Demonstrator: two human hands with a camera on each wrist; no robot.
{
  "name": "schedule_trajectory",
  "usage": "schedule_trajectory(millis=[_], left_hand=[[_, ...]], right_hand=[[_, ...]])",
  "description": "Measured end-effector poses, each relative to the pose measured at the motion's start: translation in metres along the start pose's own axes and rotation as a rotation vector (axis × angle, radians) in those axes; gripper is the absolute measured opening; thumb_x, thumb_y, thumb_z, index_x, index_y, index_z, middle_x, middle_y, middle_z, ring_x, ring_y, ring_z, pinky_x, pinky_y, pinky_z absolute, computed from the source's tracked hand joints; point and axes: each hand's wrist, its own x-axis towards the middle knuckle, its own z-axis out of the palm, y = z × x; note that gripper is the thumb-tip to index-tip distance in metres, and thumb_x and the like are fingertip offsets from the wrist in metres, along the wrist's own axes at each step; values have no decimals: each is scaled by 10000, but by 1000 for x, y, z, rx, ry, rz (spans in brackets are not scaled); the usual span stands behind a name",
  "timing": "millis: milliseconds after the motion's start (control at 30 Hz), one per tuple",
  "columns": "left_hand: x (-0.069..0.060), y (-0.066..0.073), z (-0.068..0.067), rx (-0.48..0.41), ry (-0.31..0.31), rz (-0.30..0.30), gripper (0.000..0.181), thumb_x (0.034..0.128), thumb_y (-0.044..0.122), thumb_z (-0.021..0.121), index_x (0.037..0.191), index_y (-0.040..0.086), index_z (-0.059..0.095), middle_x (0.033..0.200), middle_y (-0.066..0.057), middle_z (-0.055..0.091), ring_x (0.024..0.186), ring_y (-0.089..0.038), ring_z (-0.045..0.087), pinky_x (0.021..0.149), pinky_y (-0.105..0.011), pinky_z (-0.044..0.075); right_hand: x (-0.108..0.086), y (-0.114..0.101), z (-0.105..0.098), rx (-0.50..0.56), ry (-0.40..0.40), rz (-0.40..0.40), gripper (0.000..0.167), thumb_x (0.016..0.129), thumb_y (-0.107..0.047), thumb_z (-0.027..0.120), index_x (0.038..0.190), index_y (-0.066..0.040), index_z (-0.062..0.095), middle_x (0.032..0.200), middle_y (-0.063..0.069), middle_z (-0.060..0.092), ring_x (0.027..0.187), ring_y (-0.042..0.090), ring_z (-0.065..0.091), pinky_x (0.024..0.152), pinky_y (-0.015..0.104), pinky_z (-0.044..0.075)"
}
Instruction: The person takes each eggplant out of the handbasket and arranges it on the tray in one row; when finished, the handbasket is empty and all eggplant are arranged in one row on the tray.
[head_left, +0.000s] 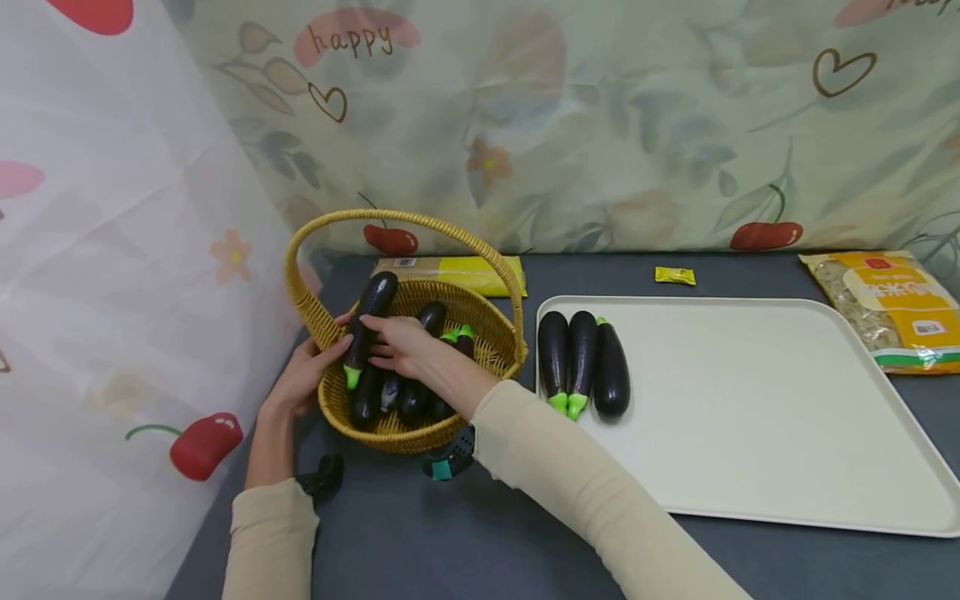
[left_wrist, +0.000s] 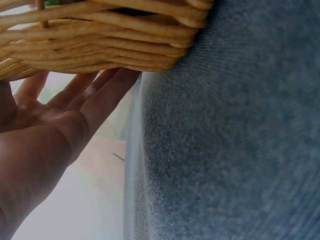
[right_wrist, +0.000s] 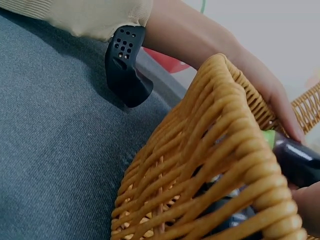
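Note:
In the head view, a wicker basket (head_left: pixel 498 337) with a tall arched handle stands left of centre, several dark eggplants inside. My right hand (head_left: pixel 408 346) reaches over it and grips one eggplant (head_left: pixel 377 293), which lies slanted over the others with its green cap toward me. My left hand (head_left: pixel 300 379) holds the basket's left side, thumb over the rim beside that eggplant. In the left wrist view, the left hand's fingers (left_wrist: pixel 102 97) rest against the outside of the weave. The wicker wall hides most of my right hand (right_wrist: pixel 307 202) in the right wrist view.
A white tray (head_left: pixel 750 400) lies to the right, with three eggplants (head_left: pixel 582 354) side by side at its left end. Behind stand a yellow packet (head_left: pixel 480 275), a small yellow sachet (head_left: pixel 675 275) and an orange bag (head_left: pixel 892 312). A patterned curtain (head_left: pixel 127 275) borders the left.

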Motion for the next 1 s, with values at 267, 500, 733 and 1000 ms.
schedule_trajectory(millis=[267,500,733,1000], left_hand=[[0,0,0,4,-1,5,620,977,364,535,1513,167,293,1387,-239,368,974,-117,602,772,-303,520],[1,0,1,6,3,16,621,977,352,540,1513,156,296,1375,-220,377,983,-112,597,779,-297,517],[1,0,0,13,3,29,626,976,339,549,1513,145,294,1379,-215,378,994,-115,592,780,-290,517],[2,2,1,23,10,20,619,970,313,568,1508,148,309,1378,-188,385,1032,-116,564,795,-269,506]], right_hand=[[-1,0,-4,-40,6,-63,407,932,-205,647,1301,-62,553,1138,159,635,1108,322,575,952,453,429],[-5,-4,-10,-43,47,-111,442,887,-236,707,1268,-99,530,1056,116,639,1020,325,617,879,489,473],[-14,-13,-19,-91,40,-127,498,872,-242,724,1298,-105,505,1052,96,629,1010,296,619,861,473,487],[-38,-26,-32,-202,-73,-127,474,887,-253,705,1295,-104,516,1054,91,651,952,256,645,797,409,525]])
